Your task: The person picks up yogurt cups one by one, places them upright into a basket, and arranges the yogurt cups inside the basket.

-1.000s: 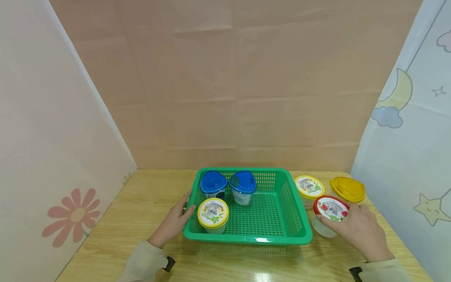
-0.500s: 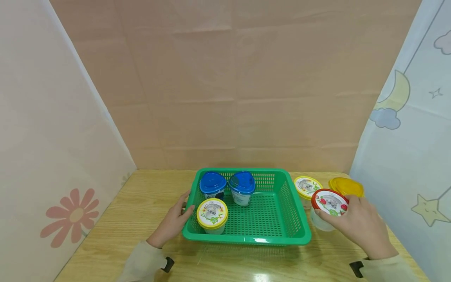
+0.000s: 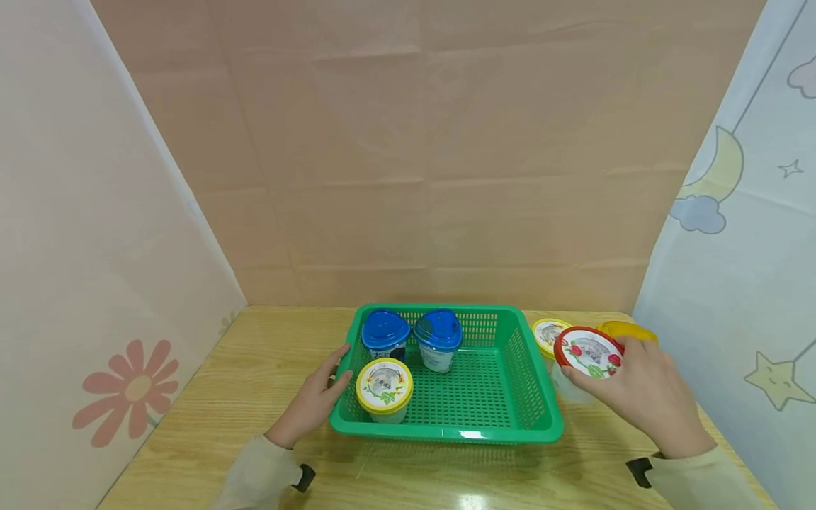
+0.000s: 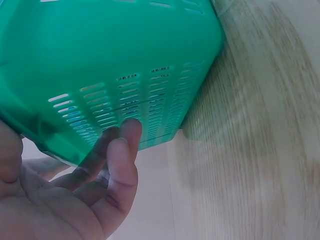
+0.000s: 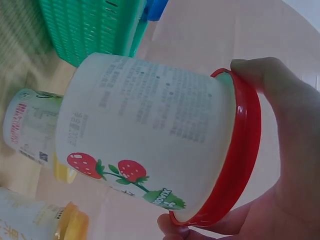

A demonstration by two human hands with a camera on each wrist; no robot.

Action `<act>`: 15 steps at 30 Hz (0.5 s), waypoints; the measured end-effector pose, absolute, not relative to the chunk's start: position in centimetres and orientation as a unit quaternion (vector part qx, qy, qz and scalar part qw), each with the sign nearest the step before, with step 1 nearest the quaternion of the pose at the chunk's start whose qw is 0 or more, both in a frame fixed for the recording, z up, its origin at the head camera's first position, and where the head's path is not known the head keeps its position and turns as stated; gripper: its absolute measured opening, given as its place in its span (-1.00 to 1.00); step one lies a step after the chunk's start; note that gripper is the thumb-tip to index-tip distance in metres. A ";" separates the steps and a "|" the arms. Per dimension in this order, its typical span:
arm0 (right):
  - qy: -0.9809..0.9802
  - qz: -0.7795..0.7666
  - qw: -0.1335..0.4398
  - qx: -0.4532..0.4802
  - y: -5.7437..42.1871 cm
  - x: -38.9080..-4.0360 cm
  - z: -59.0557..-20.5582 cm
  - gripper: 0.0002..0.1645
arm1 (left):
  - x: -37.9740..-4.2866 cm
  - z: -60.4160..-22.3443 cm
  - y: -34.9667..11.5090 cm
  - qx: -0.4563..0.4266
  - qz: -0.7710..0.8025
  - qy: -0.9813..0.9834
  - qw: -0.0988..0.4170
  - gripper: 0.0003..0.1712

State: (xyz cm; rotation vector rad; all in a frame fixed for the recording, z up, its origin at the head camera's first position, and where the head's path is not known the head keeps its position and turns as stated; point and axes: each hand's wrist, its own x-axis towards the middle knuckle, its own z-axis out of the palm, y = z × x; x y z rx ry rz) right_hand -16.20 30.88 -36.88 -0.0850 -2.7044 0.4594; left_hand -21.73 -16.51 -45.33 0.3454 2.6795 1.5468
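Observation:
My right hand (image 3: 659, 400) grips a strawberry-printed cup (image 5: 145, 115) by its red lid, thumb on one side and fingers on the other. In the head view the cup hangs tilted just right of the green plastic basket (image 3: 459, 433), overlapping the yellow-lidded cup behind it. At the basket's left side, my left hand (image 3: 312, 405) rests with thumb and fingertips at the rim. The left wrist view has its loosely bent fingers (image 4: 122, 170) close against the slotted wall. Inside the basket stand two blue-lidded cups (image 3: 386, 329) at the back and a yellow-lidded cup (image 3: 385, 386) in the front left corner.
Right of the basket, on the wooden table (image 3: 255, 368), stand a cup with a printed yellow lid (image 3: 548, 333) and another with a plain yellow lid (image 3: 627, 329), partly hidden by my right hand. A beige backdrop (image 3: 408, 177) and patterned side sheets enclose the table.
My right hand has lifted the red-lidded cup off the table, moving it up, away from me and slightly left, and the cup has tilted. The left hand and basket stay put.

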 end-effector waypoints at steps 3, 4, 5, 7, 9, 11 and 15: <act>-0.965 0.167 0.201 -0.028 30.5 -16.3 -36.4 0.08 | -21.8 -45.3 -16.5 0.112 0.496 0.861 0.015 -0.36; -0.964 0.168 0.203 -0.027 30.4 -16.3 -36.2 0.08 | -21.8 -45.3 -16.5 0.112 0.496 0.861 0.015 -0.36; -0.964 0.168 0.206 -0.026 30.3 -16.4 -36.1 0.09 | -21.8 -45.3 -16.5 0.111 0.495 0.862 0.016 -0.36; -0.964 0.166 0.204 -0.024 30.2 -16.4 -35.9 0.12 | -21.8 -45.3 -16.5 0.110 0.494 0.862 0.016 -0.36; -0.965 0.165 0.201 -0.024 30.0 -16.5 -35.7 0.15 | -21.8 -45.3 -16.5 0.110 0.494 0.862 0.015 -0.36; -0.966 0.164 0.198 -0.022 29.9 -16.5 -35.5 0.15 | -21.8 -45.3 -16.5 0.109 0.493 0.863 0.014 -0.36; -0.965 0.174 0.197 -0.017 29.5 -16.6 -34.9 0.13 | -21.9 -45.4 -16.5 0.109 0.494 0.862 0.012 -0.37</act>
